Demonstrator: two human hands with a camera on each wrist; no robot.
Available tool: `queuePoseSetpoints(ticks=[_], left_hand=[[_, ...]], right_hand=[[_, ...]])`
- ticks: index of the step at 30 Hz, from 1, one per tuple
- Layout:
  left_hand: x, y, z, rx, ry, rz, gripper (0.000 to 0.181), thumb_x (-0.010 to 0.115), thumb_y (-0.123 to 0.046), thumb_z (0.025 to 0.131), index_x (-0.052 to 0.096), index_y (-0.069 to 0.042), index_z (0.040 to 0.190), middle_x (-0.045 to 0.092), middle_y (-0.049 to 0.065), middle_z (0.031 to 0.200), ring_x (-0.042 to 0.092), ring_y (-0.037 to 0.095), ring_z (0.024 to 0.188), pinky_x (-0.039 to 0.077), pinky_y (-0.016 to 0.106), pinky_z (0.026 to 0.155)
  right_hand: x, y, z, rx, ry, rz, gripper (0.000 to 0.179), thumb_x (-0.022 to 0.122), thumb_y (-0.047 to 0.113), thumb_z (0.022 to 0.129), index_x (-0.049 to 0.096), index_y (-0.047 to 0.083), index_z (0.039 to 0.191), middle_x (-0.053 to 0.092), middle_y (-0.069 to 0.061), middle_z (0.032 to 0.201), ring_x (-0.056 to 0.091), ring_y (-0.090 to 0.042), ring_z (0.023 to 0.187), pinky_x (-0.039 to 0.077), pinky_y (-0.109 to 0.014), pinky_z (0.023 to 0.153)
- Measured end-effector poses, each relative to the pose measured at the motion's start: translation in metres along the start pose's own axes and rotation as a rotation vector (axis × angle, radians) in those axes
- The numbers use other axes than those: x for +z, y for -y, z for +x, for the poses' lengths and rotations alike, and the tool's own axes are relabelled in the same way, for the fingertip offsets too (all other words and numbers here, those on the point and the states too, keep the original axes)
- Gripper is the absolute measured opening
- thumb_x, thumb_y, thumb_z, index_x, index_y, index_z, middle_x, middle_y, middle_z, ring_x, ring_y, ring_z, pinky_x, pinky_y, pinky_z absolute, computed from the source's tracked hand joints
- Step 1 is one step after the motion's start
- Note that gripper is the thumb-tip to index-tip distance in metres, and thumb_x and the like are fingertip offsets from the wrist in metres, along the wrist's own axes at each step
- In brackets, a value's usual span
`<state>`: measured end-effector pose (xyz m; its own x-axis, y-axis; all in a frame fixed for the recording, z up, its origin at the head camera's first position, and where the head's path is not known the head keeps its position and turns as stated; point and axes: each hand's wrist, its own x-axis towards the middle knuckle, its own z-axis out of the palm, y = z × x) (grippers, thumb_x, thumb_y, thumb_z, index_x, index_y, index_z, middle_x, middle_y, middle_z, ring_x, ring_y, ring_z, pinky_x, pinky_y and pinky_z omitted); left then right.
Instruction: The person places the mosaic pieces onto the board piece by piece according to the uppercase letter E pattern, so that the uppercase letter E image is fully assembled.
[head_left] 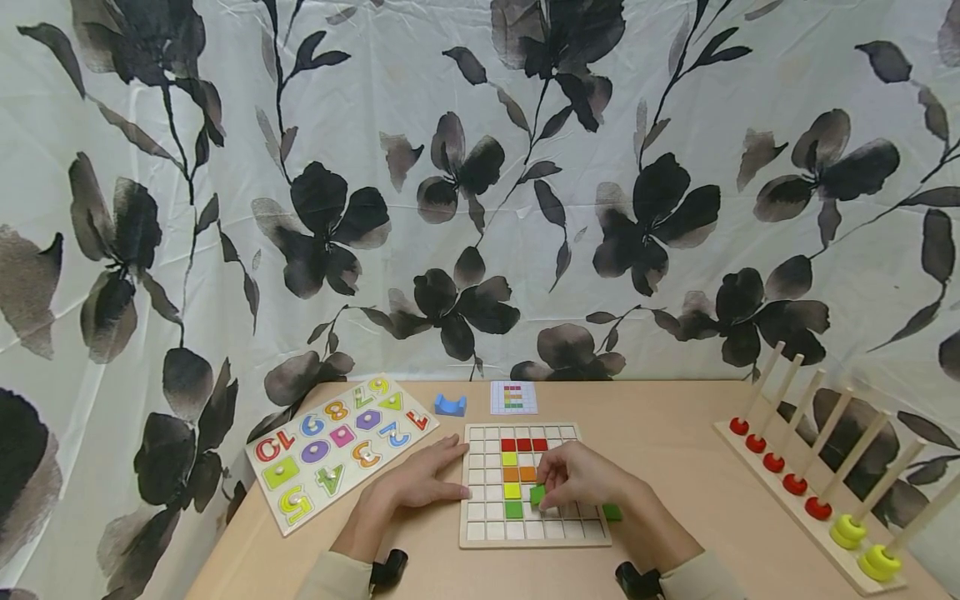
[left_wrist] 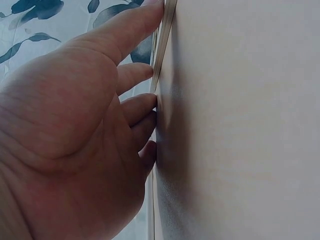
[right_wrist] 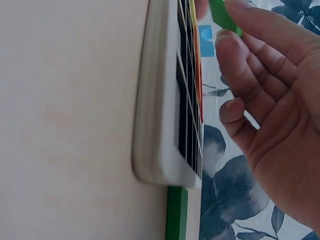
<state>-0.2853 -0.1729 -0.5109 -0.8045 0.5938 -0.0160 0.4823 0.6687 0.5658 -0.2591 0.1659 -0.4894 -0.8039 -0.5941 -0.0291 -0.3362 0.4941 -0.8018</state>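
A wooden grid board (head_left: 491, 531) lies on the table with red tiles (head_left: 521, 445), yellow tiles (head_left: 512, 491), orange tiles (head_left: 512, 474) and one green tile (head_left: 513, 509) set in its squares. My right hand (head_left: 588, 479) pinches another green tile (head_left: 537, 496) between thumb and fingers above the board, just right of the seated green one. That pinched tile (right_wrist: 222, 16) also shows clear of the board in the right wrist view. My left hand (head_left: 422, 477) rests at the board's left edge, thumb touching the frame, fingers extended. A spare green tile (head_left: 612, 512) lies beside the board's right edge.
A pattern card (head_left: 513, 397) lies behind the board, next to a small blue block (head_left: 450, 406). At left is a number-and-shape puzzle board (head_left: 281, 514). A peg stand (head_left: 787, 500) with red and yellow beads stands at right. A floral cloth (head_left: 420, 250) hangs behind.
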Motion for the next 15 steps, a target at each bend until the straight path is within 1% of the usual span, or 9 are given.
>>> queuePoseSetpoints(ticks=[4,15], left_hand=[[0.0,0.0,0.0002,0.0,-0.002,-0.002,0.083,0.075,-0.05,0.092,0.045,-0.008,0.158,0.03,0.023,0.169,0.027,0.042,0.157,0.025,0.06,0.127],[0.0,-0.0003,0.0005,0.001,-0.001,0.002,0.084,0.075,-0.05,0.092,0.044,-0.008,0.158,0.03,0.022,0.169,0.028,0.041,0.157,0.025,0.06,0.127]], right_hand=[[0.0038,0.0021,0.0007,0.023,0.03,0.002,0.023,0.091,0.017,0.081,0.073,0.012,0.094,0.066,0.002,0.078,0.059,-0.01,0.072,0.051,-0.019,0.061],[0.0097,0.0,0.0034,-0.002,0.073,-0.012,0.024,0.092,0.016,0.079,0.073,0.01,0.092,0.063,0.004,0.073,0.056,-0.006,0.068,0.046,-0.016,0.058]])
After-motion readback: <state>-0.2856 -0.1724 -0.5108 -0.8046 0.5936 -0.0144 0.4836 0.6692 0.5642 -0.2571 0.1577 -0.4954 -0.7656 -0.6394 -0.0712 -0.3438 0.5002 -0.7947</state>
